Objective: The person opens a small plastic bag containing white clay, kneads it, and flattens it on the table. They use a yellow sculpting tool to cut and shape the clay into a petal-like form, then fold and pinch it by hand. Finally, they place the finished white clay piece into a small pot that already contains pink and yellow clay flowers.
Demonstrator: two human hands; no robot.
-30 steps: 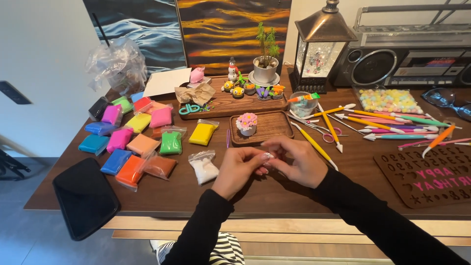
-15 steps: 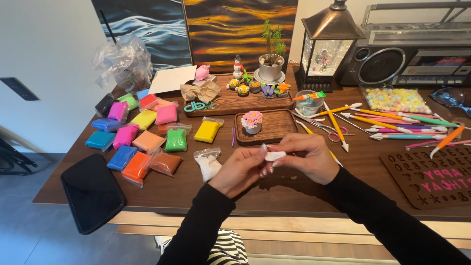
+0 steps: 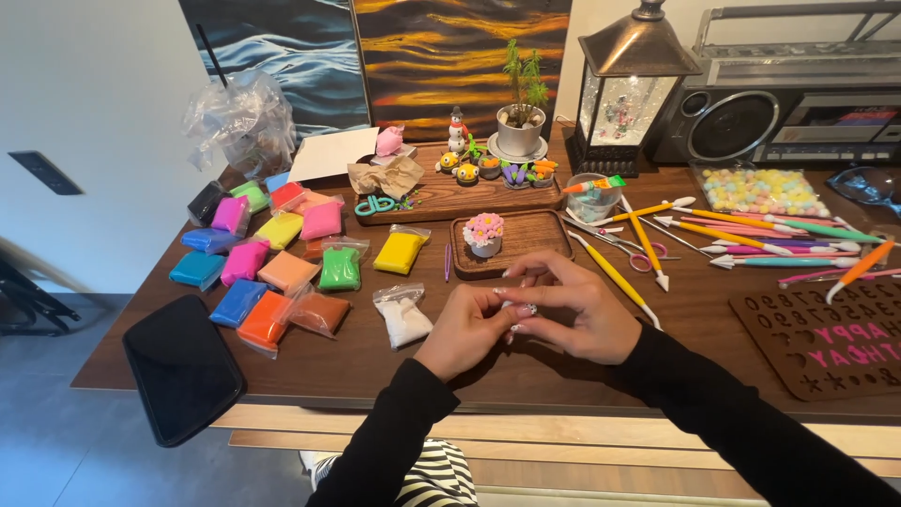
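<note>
My left hand (image 3: 466, 330) and my right hand (image 3: 572, 308) meet over the front of the dark wooden table (image 3: 375, 361). Together they pinch a small piece of white clay (image 3: 523, 307) between their fingertips; most of it is hidden by the fingers. Just left of my left hand lies a bag of white clay (image 3: 402, 315). Behind my hands a small wooden tray (image 3: 544, 242) carries a little clay flower pot with pink blossoms (image 3: 484, 234).
Bags of coloured clay (image 3: 272, 253) cover the left side. A black tablet (image 3: 181, 366) overhangs the front left edge. Modelling tools (image 3: 732, 235) and scissors (image 3: 624, 246) lie at the right, a brown letter mould (image 3: 826, 338) beside them. A lantern (image 3: 631, 89) and a radio (image 3: 798, 113) stand behind.
The white clay that showed clearly between my fingers half a second ago is now mostly covered by them. My hands stay together at the same spot on the table.
</note>
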